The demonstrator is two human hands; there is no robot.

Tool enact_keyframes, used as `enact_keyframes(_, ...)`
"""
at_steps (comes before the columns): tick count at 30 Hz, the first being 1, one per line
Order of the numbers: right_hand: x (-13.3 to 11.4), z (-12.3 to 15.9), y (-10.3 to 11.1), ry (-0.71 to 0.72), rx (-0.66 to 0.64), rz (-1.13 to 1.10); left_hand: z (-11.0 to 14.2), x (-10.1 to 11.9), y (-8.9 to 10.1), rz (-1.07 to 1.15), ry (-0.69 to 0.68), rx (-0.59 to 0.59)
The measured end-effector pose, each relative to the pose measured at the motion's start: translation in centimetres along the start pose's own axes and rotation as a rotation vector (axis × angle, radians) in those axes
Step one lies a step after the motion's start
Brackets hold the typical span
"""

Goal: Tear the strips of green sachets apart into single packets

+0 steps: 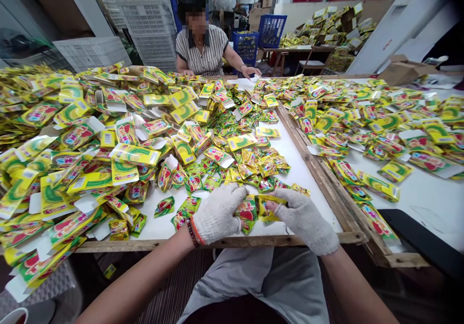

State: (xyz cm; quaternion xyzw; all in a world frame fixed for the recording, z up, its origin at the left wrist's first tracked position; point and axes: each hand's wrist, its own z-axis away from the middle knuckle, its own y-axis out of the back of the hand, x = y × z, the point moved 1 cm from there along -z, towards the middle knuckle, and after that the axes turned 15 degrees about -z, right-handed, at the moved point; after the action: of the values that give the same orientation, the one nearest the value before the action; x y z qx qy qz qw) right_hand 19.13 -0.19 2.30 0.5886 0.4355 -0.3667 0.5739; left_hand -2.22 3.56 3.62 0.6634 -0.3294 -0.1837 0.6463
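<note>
Both my hands wear whitish knit gloves with bare fingertips, close together above the near edge of the white table. My left hand (219, 213) is closed on a small green packet (248, 213) with a red fruit print. Right beside it, my right hand (306, 220) pinches a small yellow packet (266, 208) between thumb and fingers; whether it is a sachet or a carton I cannot tell. Beyond my hands lie loose yellow sachets (268, 166) and green sachets (194, 183). An open-ended yellow carton (218, 157) with a white flap rests among them.
Yellow cartons (134, 155) heap up on the left. A wooden divider (308, 155) runs along the right, with more cartons (379, 184) past it. A dark flat object (416, 239) juts in at right. Across the table sits a person (203, 49), one hand reaching out.
</note>
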Motion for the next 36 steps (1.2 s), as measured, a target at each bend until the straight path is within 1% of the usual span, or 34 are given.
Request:
enact_keyframes(3, -1.0, 0.0, -0.6, 0.069, -0.021, 0.244, 0.0, 0.5, -0.2, -0.023, 0.024, -0.004)
enact_keyframes(7, -1.8, -0.5, -1.2, 0.014, -0.090, 0.515, 0.0, 1.7, -0.9, -0.097, 0.016, 0.008)
enact_keyframes(9, -2.0, -0.8, -1.3, 0.010, -0.097, 0.582, -0.1, 2.1, -1.3, -0.122, 0.025, 0.021)
enact_keyframes(10, -2.0, -0.9, -1.3, 0.012, -0.094, 0.562, -0.1, 2.2, -1.4, -0.126, 0.029, 0.030)
enact_keyframes(11, -2.0, -1.0, -1.2, 0.009, -0.091, 0.497, -0.1, 2.2, -1.5, -0.127, 0.033, 0.040)
enact_keyframes(13, -1.9, -0.9, -0.8, -0.023, -0.089, 0.271, -0.1, 1.9, -1.5, -0.139, 0.046, 0.056)
enact_keyframes(15, -1.8, -0.7, -0.5, -0.070, -0.037, 0.089, -0.1, 1.5, -1.3, -0.168, 0.073, 0.060)
enact_keyframes(18, -1.5, -0.1, -0.7, -0.167, 0.043, 0.037, -0.2, 1.3, -1.2, -0.201, 0.073, 0.048)
enact_keyframes(19, -1.4, 0.0, -1.0, -0.196, 0.033, 0.033, -0.2, 1.4, -1.2, -0.213, 0.056, 0.049)
enact_keyframes(20, -1.3, 0.2, -1.3, -0.216, -0.005, 0.012, -0.2, 1.6, -1.3, -0.225, 0.034, 0.052)
enact_keyframes(23, -1.3, 0.7, -2.1, -0.261, -0.188, -0.132, -0.2, 2.0, -1.3, -0.250, -0.014, 0.065)
enact_keyframes(24, -1.2, 0.9, -2.2, -0.288, -0.214, -0.192, -0.1, 2.1, -1.3, -0.251, -0.016, 0.069)
enact_keyframes(27, -0.9, 1.4, -2.1, -0.384, -0.172, -0.325, -0.1, 2.1, -1.1, -0.237, 0.004, 0.078)
enact_keyframes(29, -0.7, 1.6, -2.2, -0.395, -0.179, -0.298, -0.3, 2.2, -1.2, -0.219, 0.002, 0.078)
enact_keyframes(31, -0.7, 1.6, -2.5, -0.349, -0.236, -0.197, -0.5, 2.2, -1.4, -0.170, -0.022, 0.093)
enact_keyframes(32, -0.8, 1.5, -2.5, -0.297, -0.225, -0.128, -0.5, 2.2, -1.5, -0.123, -0.028, 0.126)
enact_keyframes(33, -0.8, 1.5, -2.5, -0.223, -0.166, -0.053, -0.5, 2.1, -1.5, -0.056, -0.026, 0.177)
enact_keyframes(34, -0.8, 1.4, -2.4, -0.128, -0.066, 0.025, -0.5, 1.9, -1.5, 0.032, -0.006, 0.250)
enact_keyframes(35, -0.8, 1.3, -2.2, -0.015, 0.055, 0.109, -0.4, 1.6, -1.3, 0.145, 0.041, 0.333)
enact_keyframes(36, -0.7, 1.3, -2.2, 0.113, 0.180, 0.205, -0.2, 1.3, -1.2, 0.288, 0.116, 0.414)
